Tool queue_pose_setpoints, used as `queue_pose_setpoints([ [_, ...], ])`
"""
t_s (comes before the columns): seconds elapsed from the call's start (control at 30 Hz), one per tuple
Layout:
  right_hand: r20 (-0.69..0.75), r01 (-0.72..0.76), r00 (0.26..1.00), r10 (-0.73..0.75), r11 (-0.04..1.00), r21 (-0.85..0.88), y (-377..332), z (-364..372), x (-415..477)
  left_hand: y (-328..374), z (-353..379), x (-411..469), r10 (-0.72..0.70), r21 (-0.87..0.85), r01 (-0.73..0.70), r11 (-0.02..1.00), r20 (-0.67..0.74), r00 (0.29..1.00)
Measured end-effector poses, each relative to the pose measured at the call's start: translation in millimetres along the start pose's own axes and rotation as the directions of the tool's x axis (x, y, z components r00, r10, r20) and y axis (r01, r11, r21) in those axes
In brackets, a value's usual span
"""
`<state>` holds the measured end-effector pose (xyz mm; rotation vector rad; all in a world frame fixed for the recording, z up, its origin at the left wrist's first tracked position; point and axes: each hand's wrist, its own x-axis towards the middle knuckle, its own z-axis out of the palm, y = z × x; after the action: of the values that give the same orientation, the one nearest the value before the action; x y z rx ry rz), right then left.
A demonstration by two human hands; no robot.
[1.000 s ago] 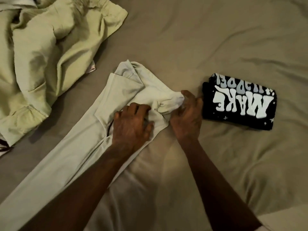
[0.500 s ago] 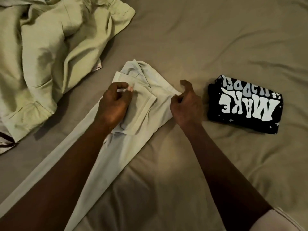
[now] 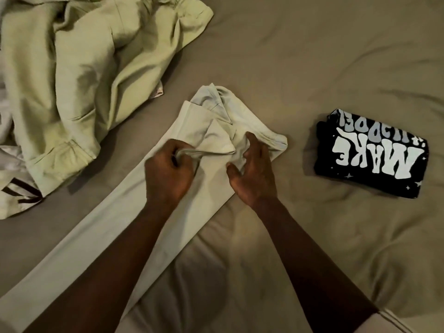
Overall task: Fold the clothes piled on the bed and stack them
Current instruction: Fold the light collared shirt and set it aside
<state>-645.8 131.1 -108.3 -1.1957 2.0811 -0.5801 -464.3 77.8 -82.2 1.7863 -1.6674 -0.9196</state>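
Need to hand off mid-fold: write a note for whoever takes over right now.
Left hand grips a fold at the waist end of the pale trousers; right hand grips bunched cloth beside it.
The trousers lie on the bed, stretching toward the lower left.
Done: one black printed T-shirt folded, lying to the right of the hands.
Left: finish the trousers, fold the pale green pile at upper left, stack everything.

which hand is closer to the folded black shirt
Right. The right hand is on the pale trousers, just left of the black shirt, not touching it; the left hand grips the trousers farther left.
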Motion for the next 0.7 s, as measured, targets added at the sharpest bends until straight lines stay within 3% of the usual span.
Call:
queue_pose_setpoints([
  [0.03, 0.000, -0.009, 1.000, 0.009, 1.000, -0.021, 0, 1, 1, -1, -2, 9, -0.190, -0.131, 0.181, 0.975, -0.060, 0.980],
  [0.1, -0.002, -0.020, 1.000, 0.020, 0.996, -0.082, -3, 1, 2, -3, -7, 26, -0.544, -0.428, 0.484, 0.763, -0.022, 0.839],
  [0.17, -0.018, -0.036, 0.999, 0.034, 0.994, -0.108, -10, -1, 2, -7, -14, 38, -0.693, -0.581, 0.630, 0.515, 0.150, 0.705],
  [0.2, -0.045, -0.046, 0.998, 0.042, 0.994, -0.097, -16, -3, 2, -10, -15, 40, -0.692, -0.582, 0.658, 0.478, 0.213, 0.690],
  [0.27, -0.132, -0.072, 0.989, 0.067, 0.997, -0.031, -30, -8, 8, -13, -16, 38, -0.621, -0.528, 0.641, 0.557, 0.247, 0.744],
  [0.33, -0.131, -0.093, 0.987, 0.098, 0.995, 0.043, -45, -14, 22, -16, -17, 31, -0.528, -0.441, 0.582, 0.683, 0.253, 0.811],
  [0.5, 0.176, -0.045, 0.984, 0.043, 0.999, 0.006, -75, -7, 68, -20, -38, 34, -0.332, -0.246, 0.424, 0.871, 0.343, 0.879],
  [0.6, 0.067, -0.130, 0.990, 0.124, 0.986, 0.103, -69, 4, 81, -13, -45, 37, -0.169, -0.314, 0.231, 0.921, 0.212, 0.963],
  [0.7, -0.055, -0.150, 0.985, 0.162, 0.971, 0.184, -66, 9, 72, -13, -40, 29, -0.263, -0.304, 0.314, 0.900, 0.198, 0.944],
])
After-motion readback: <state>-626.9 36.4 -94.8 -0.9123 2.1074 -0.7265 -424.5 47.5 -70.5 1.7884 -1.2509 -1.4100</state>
